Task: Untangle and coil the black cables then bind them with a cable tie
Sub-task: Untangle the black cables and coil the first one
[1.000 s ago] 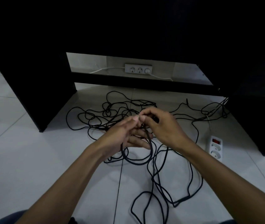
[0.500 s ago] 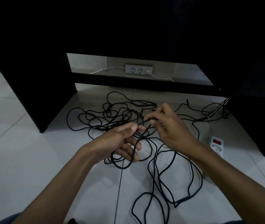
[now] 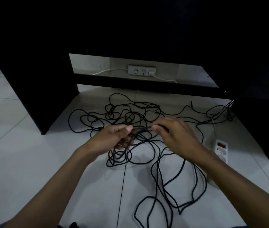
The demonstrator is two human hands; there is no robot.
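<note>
Pinching black cable [image 3: 142, 127]: left hand [image 3: 114, 137], right hand [image 3: 176, 134]; fingertips hidden.

Left hand [image 3: 114, 137], right hand [image 3: 174, 134]: both pinching.

Dim, bluish overall, brightest on the pale floor tiles [image 3: 23, 162]. Black desk [image 3: 130, 27] crushed to featureless dark. Soft shadows under the black cables [image 3: 163, 170]. Slight motion blur at both hands. Wide-angle bending at the edges.

Black desk [image 3: 31, 83] ahead; wall sockets [image 3: 142, 70] beyond hands; white power strip [image 3: 221, 149] right of hands, on tiled floor [image 3: 23, 162].
</note>
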